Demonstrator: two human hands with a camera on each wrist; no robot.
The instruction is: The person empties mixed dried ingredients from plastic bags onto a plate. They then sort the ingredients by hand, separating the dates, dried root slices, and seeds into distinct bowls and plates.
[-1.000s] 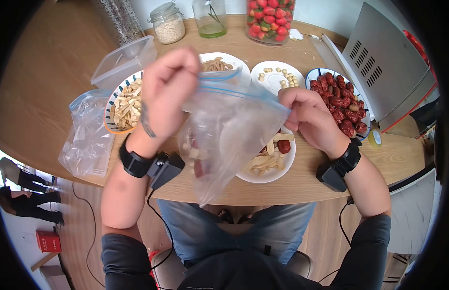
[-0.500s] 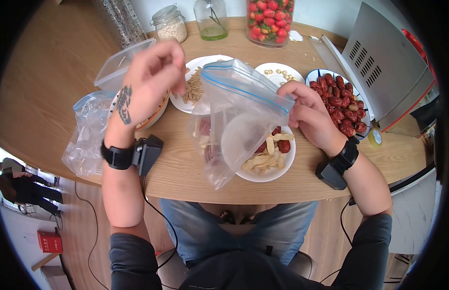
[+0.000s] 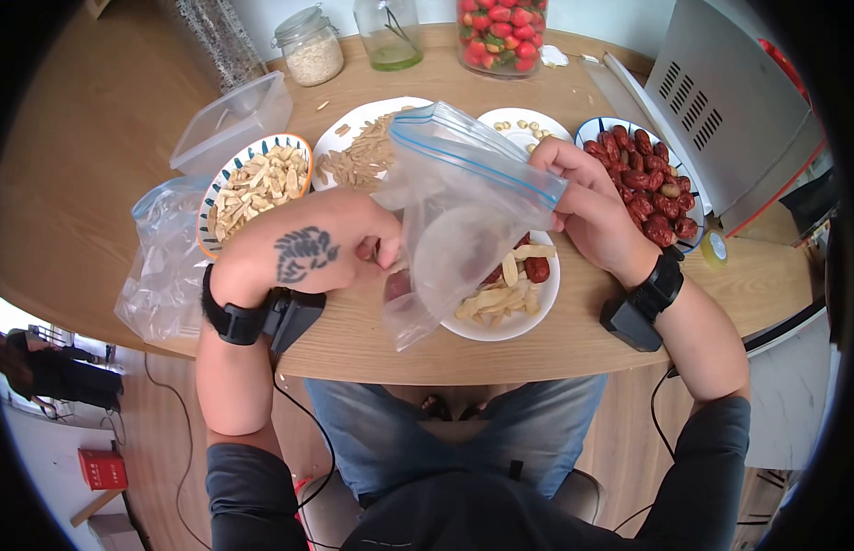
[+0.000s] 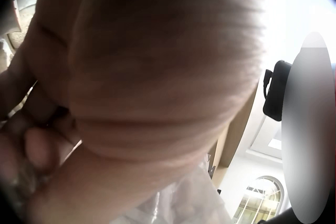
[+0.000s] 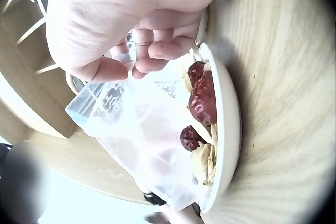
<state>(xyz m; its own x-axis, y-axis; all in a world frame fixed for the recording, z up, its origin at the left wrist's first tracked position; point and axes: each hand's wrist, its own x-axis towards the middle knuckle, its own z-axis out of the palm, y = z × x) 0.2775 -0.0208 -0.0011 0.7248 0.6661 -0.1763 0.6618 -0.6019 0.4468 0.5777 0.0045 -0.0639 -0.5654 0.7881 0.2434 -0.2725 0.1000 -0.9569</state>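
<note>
One upper corner of the transparent zip bag (image 3: 463, 230) sits pinched between the thumb and fingers of the right hand (image 3: 594, 211); the left hand (image 3: 328, 241) has its fingers bent at the bag's left edge, though whether they grip the plastic cannot be told. From the right hand the bag lies at nine o'clock, from the left at about three. Its blue zip strip (image 3: 486, 167) slopes from ten o'clock toward four, the right hand nearer, at the four o'clock end, while the lower tip points toward seven. Partly behind the bag, between seven and eight from the right hand, stands a white bowl (image 5: 229, 124) holding dates (image 5: 203, 98) and pale slices (image 5: 201, 161). Farther out, heaped red fruit (image 3: 640, 188) lies at two from the right hand, heaped pale pieces (image 3: 260, 184) at ten from the left.
</note>
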